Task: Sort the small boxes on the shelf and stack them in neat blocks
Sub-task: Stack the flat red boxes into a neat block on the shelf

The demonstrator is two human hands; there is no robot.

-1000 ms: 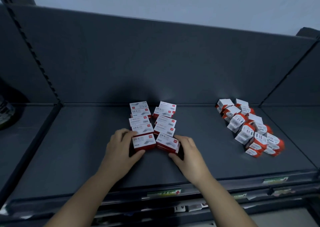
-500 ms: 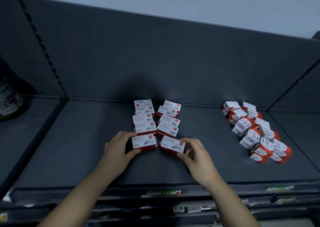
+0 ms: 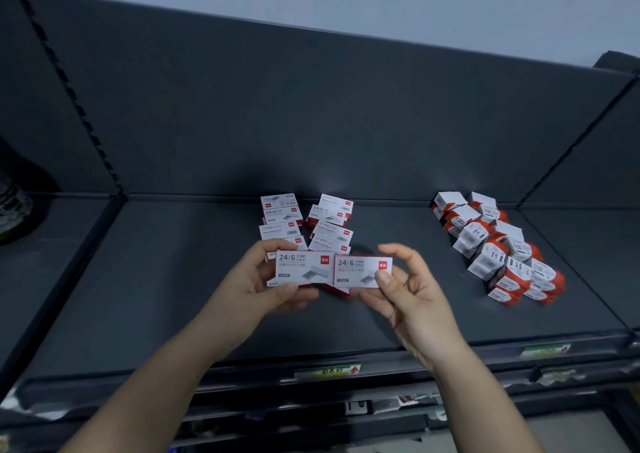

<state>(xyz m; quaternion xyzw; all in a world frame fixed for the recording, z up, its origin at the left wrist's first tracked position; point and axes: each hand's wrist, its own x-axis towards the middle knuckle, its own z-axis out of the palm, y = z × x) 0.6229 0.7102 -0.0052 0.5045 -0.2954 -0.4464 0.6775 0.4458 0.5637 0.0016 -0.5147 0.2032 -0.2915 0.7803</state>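
Two small boxes are being held up over the shelf (image 3: 173, 279), printed faces toward the camera, "24/6" readable on each. The left box (image 3: 304, 267) is being pinched by the left grip (image 3: 254, 281): thumb along the near edge, fingers curled over the far edge. The right box (image 3: 362, 270) is being pinched by the right grip (image 3: 412, 293): thumb pressed on the near right corner, fingers curled behind the far right end. Both long axes are being run left to right, short ends touching, so one strip is being formed between the hands. A red edge is showing under the seam; whether it belongs to a further box cannot be told. The sorted block (image 3: 281, 220) is lying directly far of the grips, two columns side by side running near to far toward the back panel (image 3: 311, 106), its boxes also set long axis left-right, the right column slightly skewed. The held pair is hanging just above the near end of that block, each box roughly in line with its own column. Judged: a short lowering or push away is being set up, with no turning needed since the axes agree. The loose heap (image 3: 498, 244) is lying well apart at right, unsorted, nearer the right grip.
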